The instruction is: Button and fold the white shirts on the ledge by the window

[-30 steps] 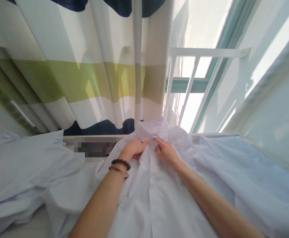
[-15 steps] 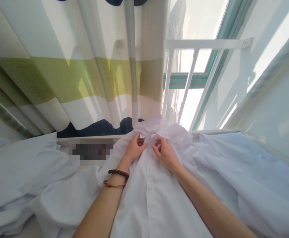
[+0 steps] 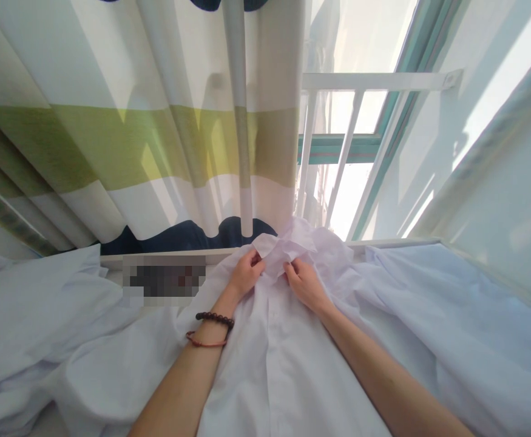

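A white button-up shirt (image 3: 287,352) lies front up before me, its collar (image 3: 287,243) at the far end and its button strip running towards me. My left hand (image 3: 247,271) is closed on the left side of the collar, thumb and fingers pinching the cloth. On the other side, my right hand (image 3: 302,280) pinches the collar's right edge. Both hands are at about the same height, with the collar cloth slightly raised between them. A dark bead bracelet (image 3: 215,318) and a thin reddish band (image 3: 206,341) circle my left wrist.
More white cloth (image 3: 33,321) lies in folds on the left, and another white piece (image 3: 456,328) spreads on the right. Behind hangs a white, green and navy curtain (image 3: 124,145). A white railing (image 3: 374,81) crosses the window at right. A blurred-out dark patch (image 3: 165,280) is at left.
My fingers, loosely curled near the collar before, have closed on its two sides. The collar has shifted and crumpled a little between my hands.
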`<state>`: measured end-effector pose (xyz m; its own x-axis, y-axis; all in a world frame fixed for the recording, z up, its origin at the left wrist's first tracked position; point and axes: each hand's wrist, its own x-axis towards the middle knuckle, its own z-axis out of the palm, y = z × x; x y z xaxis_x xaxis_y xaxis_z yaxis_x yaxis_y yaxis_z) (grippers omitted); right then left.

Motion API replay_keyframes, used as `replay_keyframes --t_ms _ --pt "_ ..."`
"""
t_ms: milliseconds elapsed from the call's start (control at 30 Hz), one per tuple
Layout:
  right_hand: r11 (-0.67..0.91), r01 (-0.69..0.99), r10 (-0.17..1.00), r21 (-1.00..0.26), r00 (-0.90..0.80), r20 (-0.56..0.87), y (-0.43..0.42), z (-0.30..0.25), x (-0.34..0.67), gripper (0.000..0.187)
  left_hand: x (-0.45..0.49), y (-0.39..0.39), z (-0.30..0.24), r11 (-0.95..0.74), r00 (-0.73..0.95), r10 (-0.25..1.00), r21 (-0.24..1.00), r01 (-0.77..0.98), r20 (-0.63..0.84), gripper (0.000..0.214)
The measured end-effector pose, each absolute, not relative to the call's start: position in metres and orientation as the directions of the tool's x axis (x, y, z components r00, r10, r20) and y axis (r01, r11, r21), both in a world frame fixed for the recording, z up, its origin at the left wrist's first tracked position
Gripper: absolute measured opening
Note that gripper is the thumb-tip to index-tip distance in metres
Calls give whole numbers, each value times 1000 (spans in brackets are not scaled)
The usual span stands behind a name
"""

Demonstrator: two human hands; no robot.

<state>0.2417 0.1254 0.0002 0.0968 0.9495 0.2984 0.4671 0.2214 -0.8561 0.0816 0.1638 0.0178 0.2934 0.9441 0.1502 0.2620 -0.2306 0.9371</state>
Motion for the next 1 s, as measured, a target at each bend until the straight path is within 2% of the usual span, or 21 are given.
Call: replay_keyframes --t_ms 100,233,333,500,700,900,1000 --pt "208 370 948 -906 152 280 126 1 244 27 83 165 16 -236 236 957 926 294 169 39" --pt "208 211 959 -955 150 242 129 0 245 15 84 165 13 -272 250 949 899 343 192 29" --pt "205 110 969 -973 118 218 130 1 246 17 87 165 12 -312 266 938 873 375 221 33" --pt "166 22 974 -986 150 167 129 4 254 16 84 171 7 -294 185 954 857 423 236 35" --pt "158 13 975 -987 154 158 129 2 253 30 79 176 4 -276 173 959 869 410 223 37" --pt "169 106 977 -980 116 181 129 1 250 34 80 170 10 -321 332 924 854 409 188 44" --pt "169 129 974 -977 133 186 129 1 252 42 83 170 9 -352 323 921 819 453 217 41"
